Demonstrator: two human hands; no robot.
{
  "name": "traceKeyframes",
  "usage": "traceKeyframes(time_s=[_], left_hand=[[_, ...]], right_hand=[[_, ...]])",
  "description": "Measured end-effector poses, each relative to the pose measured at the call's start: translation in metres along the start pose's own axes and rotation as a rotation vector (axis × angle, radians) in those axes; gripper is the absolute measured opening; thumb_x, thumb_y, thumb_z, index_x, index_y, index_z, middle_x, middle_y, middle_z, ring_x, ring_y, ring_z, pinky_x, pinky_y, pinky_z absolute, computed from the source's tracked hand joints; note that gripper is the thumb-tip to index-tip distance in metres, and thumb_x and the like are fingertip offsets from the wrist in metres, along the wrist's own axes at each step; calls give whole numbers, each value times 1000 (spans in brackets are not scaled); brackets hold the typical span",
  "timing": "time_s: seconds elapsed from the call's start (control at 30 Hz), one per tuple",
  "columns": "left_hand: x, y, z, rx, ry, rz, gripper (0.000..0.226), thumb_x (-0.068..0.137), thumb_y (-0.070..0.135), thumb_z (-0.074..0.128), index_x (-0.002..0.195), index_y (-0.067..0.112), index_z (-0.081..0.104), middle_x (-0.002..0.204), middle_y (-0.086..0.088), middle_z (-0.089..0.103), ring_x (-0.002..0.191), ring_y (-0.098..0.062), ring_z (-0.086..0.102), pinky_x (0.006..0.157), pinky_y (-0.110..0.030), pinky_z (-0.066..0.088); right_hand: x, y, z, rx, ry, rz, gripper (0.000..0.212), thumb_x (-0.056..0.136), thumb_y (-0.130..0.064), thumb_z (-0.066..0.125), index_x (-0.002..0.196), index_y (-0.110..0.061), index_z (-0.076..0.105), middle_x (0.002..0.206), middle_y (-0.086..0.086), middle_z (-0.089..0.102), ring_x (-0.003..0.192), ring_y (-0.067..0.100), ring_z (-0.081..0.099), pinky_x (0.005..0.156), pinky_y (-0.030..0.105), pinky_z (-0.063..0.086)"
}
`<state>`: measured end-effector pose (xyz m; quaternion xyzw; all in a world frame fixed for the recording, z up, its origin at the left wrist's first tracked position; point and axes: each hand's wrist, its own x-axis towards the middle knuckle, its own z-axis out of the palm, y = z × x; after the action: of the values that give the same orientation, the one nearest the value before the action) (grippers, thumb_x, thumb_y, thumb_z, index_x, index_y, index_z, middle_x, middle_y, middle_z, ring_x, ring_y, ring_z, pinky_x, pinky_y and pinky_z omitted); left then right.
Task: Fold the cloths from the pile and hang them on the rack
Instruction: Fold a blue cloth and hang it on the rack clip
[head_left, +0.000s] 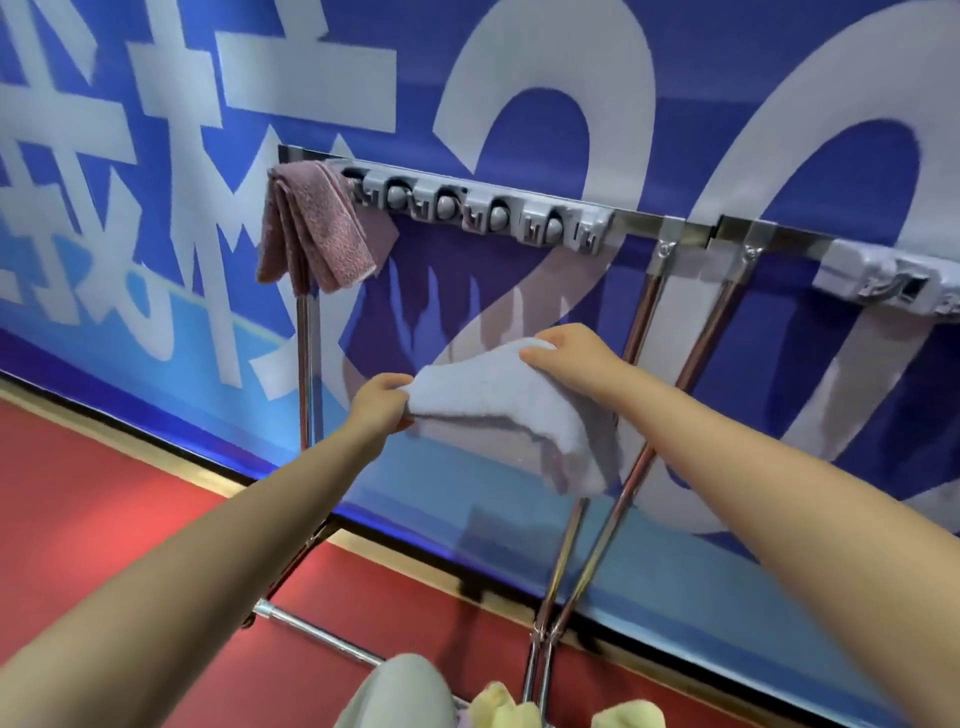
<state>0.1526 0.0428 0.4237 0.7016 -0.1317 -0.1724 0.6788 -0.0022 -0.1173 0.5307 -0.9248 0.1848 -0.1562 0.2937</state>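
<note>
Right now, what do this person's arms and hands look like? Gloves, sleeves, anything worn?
Both forearms are bare as far as the picture shows: no sleeves in view. The left hand and the right hand wear no gloves, and no watch, bracelet or ring shows on either. No markings or cables on them.

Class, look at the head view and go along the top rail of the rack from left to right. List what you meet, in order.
Pink cloth draped over the rail's left end → grey clip strip → two metal brackets → second grey clip strip at the right edge.
</note>
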Motion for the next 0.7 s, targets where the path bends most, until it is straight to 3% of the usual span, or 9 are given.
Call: traceKeyframes(time_s=[0.1, 0.2, 0.27, 0.33, 0.4, 0.47, 0.53, 0.63, 0.7], left_hand=[[24, 17, -10, 106, -56, -26, 25, 87, 1, 44, 82, 17, 63, 84, -11, 54, 72, -23, 47, 62, -26, 42], [51, 40, -20, 163, 44, 62, 19, 94, 19, 48, 101, 20, 66, 97, -4, 58, 85, -23, 51, 82, -36, 48], [68, 60, -29, 78, 88, 133, 28, 98, 23, 45, 116, 15, 64, 110, -3, 60, 96, -22, 55, 94, -40, 47], [83, 86, -39, -68, 70, 199, 30, 100, 20, 41, 121, 11, 61, 114, -1, 59, 102, -20, 56, 91, -40, 48], [101, 110, -49, -185, 66, 224, 28, 100, 19, 40, 117, 15, 61, 116, -1, 61, 100, -17, 58, 83, -34, 50], [116, 128, -57, -241, 66, 197, 22, 98, 19, 41, 104, 20, 62, 103, -2, 63, 80, -15, 57, 64, -27, 47], [134, 137, -66, -173, 96, 225, 20, 94, 18, 40, 86, 22, 58, 90, -5, 56, 70, -19, 49, 54, -28, 38], [157, 139, -78, -111, 161, 234, 18, 100, 20, 39, 98, 14, 57, 99, -4, 51, 87, -23, 49, 69, -35, 39], [158, 137, -78, -79, 167, 296, 24, 103, 27, 37, 96, 11, 53, 96, -3, 53, 85, -20, 51, 77, -31, 38]], right_hand=[[40, -34, -8, 56, 1, 16, 27, 88, -21, 58, 65, -6, 59, 70, 4, 56, 65, 16, 49, 59, 28, 37], [82, -69, -10, 122, -17, -9, 16, 85, -22, 62, 72, -13, 58, 73, 8, 56, 69, 19, 50, 61, 28, 38], [110, -90, -10, 94, -28, -19, 20, 83, -25, 62, 82, -5, 64, 82, 12, 64, 73, 21, 56, 66, 29, 42], [135, -110, -8, 63, -33, -25, 31, 81, -27, 62, 92, 2, 66, 89, 13, 69, 76, 22, 59, 68, 30, 44], [158, -129, -4, 57, -53, -62, 22, 81, -26, 63, 85, -4, 63, 85, 9, 64, 74, 22, 56, 66, 29, 43], [179, -144, 0, 54, -56, -93, 15, 81, -25, 64, 79, -12, 58, 82, 7, 60, 71, 21, 55, 64, 29, 43], [199, -157, 4, 76, -89, -116, 16, 82, -24, 65, 82, -9, 62, 86, 9, 65, 72, 21, 58, 65, 30, 47], [225, -175, 11, 47, -147, -142, 29, 82, -23, 65, 96, 1, 67, 95, 14, 69, 74, 20, 62, 68, 30, 51], [239, -185, 17, 23, -154, -155, 23, 81, -23, 65, 89, -2, 66, 89, 11, 68, 73, 20, 62, 65, 29, 51]])
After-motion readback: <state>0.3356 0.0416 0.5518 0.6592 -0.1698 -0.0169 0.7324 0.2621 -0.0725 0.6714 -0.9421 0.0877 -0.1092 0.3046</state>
